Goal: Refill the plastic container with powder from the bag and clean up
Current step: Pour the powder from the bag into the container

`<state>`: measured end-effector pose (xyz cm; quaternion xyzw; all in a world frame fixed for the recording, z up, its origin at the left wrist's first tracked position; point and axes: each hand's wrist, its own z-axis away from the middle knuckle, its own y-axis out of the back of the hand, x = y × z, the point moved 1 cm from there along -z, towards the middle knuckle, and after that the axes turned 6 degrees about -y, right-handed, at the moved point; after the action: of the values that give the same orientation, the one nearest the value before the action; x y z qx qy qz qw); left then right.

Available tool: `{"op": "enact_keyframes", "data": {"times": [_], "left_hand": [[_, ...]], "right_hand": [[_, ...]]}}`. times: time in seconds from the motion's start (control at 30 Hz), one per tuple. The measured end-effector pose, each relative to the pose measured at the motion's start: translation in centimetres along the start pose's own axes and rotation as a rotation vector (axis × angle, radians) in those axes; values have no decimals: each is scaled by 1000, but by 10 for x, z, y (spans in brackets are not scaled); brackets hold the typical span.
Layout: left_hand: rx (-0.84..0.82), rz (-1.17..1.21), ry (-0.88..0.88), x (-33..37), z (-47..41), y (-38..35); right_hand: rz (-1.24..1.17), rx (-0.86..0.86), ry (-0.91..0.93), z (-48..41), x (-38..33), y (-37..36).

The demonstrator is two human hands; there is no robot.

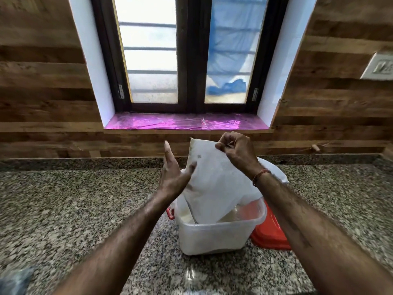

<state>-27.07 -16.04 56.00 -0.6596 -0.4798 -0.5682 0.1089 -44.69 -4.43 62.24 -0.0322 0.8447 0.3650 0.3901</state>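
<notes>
Forearms, 2 of them and both bare, reach forward from the bottom edge over a speckled granite countertop (63, 209). Between them, near the counter's middle, stands the plastic container (212, 237), a translucent white tub with no lid on it. A red clip (170, 213) shows at its left rim. Just beside it on the right, partly hidden behind it, a red lid (271, 233) lies on the counter. Pale powder (230, 216) can be seen inside the tub near its right wall. The bag (214, 184), white and crumpled, stands tilted with its lower end down inside the tub and its upper end raised above the rim. The left hand (173, 175) is spread wide, fingers straight and pointing up, its thumb against the bag's left side; this hand is blurred. The right hand (238, 152) pinches the bag's top edge between curled fingers and thumb, and an orange thread band (260, 175) circles that wrist. Behind the counter rises a wall of wood-look panels (42, 81), with a white switch plate (378, 66) at the far right. A sill covered in shiny pink film (170, 122) sits under a dark-framed window (191, 56) of 2 frosted panes, with blue sheeting behind the right one.
</notes>
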Motion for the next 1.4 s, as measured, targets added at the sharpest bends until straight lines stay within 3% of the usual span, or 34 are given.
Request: {"op": "enact_keyframes", "data": {"times": [0.07,0.17,0.2,0.3,0.33,0.43,0.47,0.6,0.63,0.73,0.77,0.87,0.9,1.0,1.13,1.27,1.4], "left_hand": [[60,-39,-159,4,3,-5],[-287,-160,-122,-8,8,-14],[-249,-155,-111,-12,8,-13],[86,-80,-119,-6,7,-3],[48,-66,-127,-5,4,-1],[-438,-144,-16,-7,0,-4],[-444,-157,2,-8,0,-5],[-9,-185,-78,0,11,-2],[-32,-179,-100,-4,11,-3],[-449,-69,-19,-12,18,-11],[-455,-35,20,-17,20,-15],[-153,-118,8,-19,22,-14],[-126,-80,11,-22,19,-11],[-305,15,86,-31,21,-12],[-41,-75,60,-28,22,-12],[-338,-211,135,-32,20,-10],[-188,-339,166,-20,18,-12]], "right_hand": [[-22,18,-23,-2,-1,0],[-8,29,-33,-1,6,-1],[8,15,-32,1,7,-2],[-4,14,-42,2,7,-5],[-10,29,-35,1,4,-6],[17,39,-30,-1,3,-8],[17,36,-31,1,4,-8],[-64,80,-56,-1,2,-6],[-77,94,-56,-4,1,-5],[-57,103,-66,-4,6,-2],[-57,98,-74,-2,9,-2],[-82,96,-85,-1,12,-1],[-83,89,-73,-2,10,-2],[-61,83,-47,0,10,-4],[-58,127,-21,5,9,0],[-14,145,11,10,9,-4],[11,187,33,9,10,-1]]}}
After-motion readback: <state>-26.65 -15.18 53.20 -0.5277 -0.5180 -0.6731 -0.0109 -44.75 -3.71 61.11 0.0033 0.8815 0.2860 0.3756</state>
